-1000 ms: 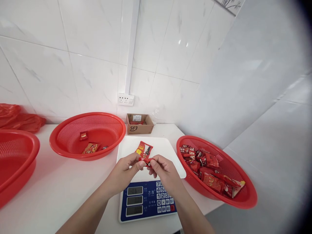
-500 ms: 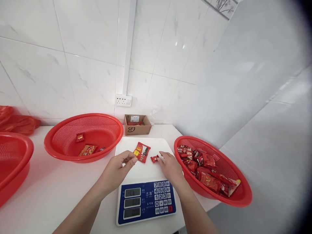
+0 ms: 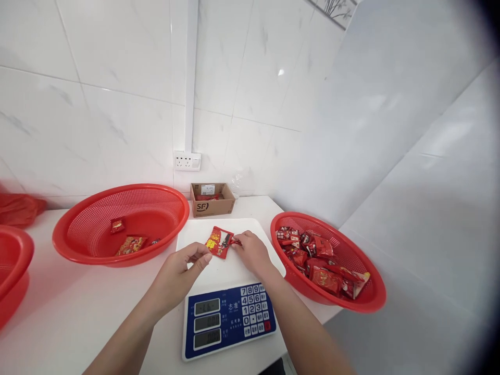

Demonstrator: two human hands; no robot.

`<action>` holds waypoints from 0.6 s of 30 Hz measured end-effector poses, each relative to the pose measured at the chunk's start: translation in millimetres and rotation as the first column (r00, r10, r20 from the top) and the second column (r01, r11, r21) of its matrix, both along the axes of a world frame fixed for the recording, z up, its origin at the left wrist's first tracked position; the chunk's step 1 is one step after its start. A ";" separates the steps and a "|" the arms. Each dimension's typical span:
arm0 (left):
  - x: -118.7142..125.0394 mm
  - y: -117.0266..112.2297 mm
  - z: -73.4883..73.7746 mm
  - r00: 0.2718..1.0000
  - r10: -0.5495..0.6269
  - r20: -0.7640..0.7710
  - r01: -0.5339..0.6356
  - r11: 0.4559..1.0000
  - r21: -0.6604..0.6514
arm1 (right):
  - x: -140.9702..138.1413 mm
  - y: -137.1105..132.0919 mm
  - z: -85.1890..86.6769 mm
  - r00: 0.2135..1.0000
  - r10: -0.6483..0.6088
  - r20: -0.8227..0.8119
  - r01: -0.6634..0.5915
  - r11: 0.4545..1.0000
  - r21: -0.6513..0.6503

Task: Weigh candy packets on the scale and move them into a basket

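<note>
A white-topped scale [image 3: 203, 234] with a blue keypad panel [image 3: 228, 319] stands in front of me. On its platform lies a red snack packet [image 3: 217, 242]. My right hand [image 3: 250, 251] rests on the platform beside that packet, fingers pinched on a small red candy [image 3: 235, 241]. My left hand [image 3: 180, 271] hovers over the platform's left edge, fingers curled with thumb and forefinger together, nothing visible in them.
A red basket [image 3: 363, 302] at the right holds several red packets. Another red basket [image 3: 78, 250] at the left holds a few packets. A third red basket [image 3: 11, 260] sits at the far left. A small cardboard box [image 3: 211, 205] stands by the wall.
Both hands held the small candy together a second ago. They parted, the left let go, and the right hand has moved the candy next to the packet on the platform.
</note>
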State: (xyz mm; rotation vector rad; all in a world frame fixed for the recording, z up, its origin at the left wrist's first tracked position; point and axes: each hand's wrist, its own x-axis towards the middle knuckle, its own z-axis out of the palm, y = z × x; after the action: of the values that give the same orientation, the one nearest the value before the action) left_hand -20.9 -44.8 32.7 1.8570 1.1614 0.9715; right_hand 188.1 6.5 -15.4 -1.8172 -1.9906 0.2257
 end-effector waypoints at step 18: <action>-2.5 11.7 -17.6 0.985 0.022 -0.173 -0.017 0.999 0.032 | 174.7 -21.8 7.8 0.991 -0.076 0.108 0.127 0.785 -0.606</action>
State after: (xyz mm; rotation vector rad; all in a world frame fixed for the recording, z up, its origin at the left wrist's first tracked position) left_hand -23.4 -33.1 15.1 1.9904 1.2756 0.8557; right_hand 362.8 -15.3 -7.7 -2.3432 -2.0039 0.8719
